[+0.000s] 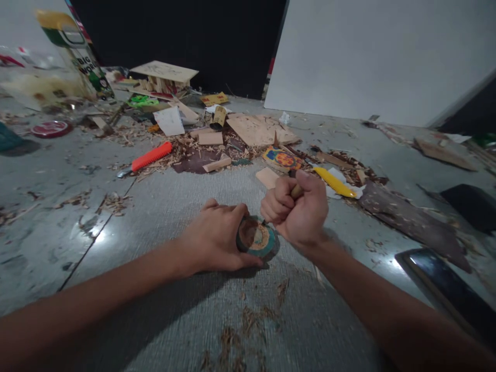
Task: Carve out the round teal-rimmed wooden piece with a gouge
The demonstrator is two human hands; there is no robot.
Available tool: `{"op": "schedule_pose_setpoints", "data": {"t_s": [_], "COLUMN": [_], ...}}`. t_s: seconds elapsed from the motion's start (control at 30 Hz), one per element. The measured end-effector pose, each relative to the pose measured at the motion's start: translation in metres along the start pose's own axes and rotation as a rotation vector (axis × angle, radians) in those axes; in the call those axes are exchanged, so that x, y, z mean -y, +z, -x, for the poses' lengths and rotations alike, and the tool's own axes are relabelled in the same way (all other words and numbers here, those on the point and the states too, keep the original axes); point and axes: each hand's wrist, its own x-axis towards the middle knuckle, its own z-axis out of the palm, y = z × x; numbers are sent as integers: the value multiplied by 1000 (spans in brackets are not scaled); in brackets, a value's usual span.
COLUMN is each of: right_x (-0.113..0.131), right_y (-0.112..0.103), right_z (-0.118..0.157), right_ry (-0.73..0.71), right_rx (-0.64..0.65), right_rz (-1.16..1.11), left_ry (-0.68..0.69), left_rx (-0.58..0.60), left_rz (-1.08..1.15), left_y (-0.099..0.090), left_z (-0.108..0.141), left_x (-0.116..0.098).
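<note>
Nearest me, loose shavings (228, 338) lie scattered on the grey surface (182, 188), with a dark phone-like slab (445, 289) flat at the near right. Beyond them, at centre, a round piece (258, 236), teal at the rim, brown and tan on its upper face, rests on the surface between the hands. Left hand (219, 235): grasping the round piece from its left, thumb along the near edge, fingers at the far-left edge. Right hand (296, 209): clenched in a fist around a slim tool, its brownish handle (297, 192) showing at the top of the fist. A dark tip shows below the fist by the round piece's far edge; contact cannot be determined. Just beyond the right hand: a small pale wood block (266, 177). To its right, a yellow-handled cutter (335, 182) beside a long brown sheet (414, 222); at left, an orange-red cutter (152, 156) with its metal end toward the left. Farther: a brightly painted piece (282, 158), a dark brown sheet (191, 161) strewn with chips, a broad wooden board (263, 129), and at far left a red lid (51, 129). Farther still: a white square (169, 121), a bright green item (143, 101), and a clear jar (87, 62) with a yellow and green top. Backdrop: a black panel (178, 41) left of a white panel (380, 62).
</note>
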Motion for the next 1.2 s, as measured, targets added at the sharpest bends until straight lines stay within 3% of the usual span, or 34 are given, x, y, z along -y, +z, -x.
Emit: {"op": "schedule_pose_setpoints", "data": {"t_s": [0.2, 0.6, 0.73, 0.9, 1.1, 1.2], "right_x": [-7, -13, -13, 6, 7, 2], "right_y": [0, -20, -29, -27, -14, -9], "right_z": [-2, -6, -12, -11, 3, 8], "right_ry": [-56, 73, 107, 117, 16, -42], "right_rx": [-187, -555, -570, -532, -275, -224], "right_rz": [-111, -365, -390, -398, -190, -114], "left_ry": [-7, -9, -24, -55, -71, -68], "left_rx": [-9, 5, 5, -25, -53, -44], "left_rz": [10, -1, -23, -121, -104, -100], "left_y": [2, 0, 1, 2, 4, 5], "left_z": [0, -1, 0, 1, 1, 1], "left_x": [-3, -5, -5, -9, -11, -11]}}
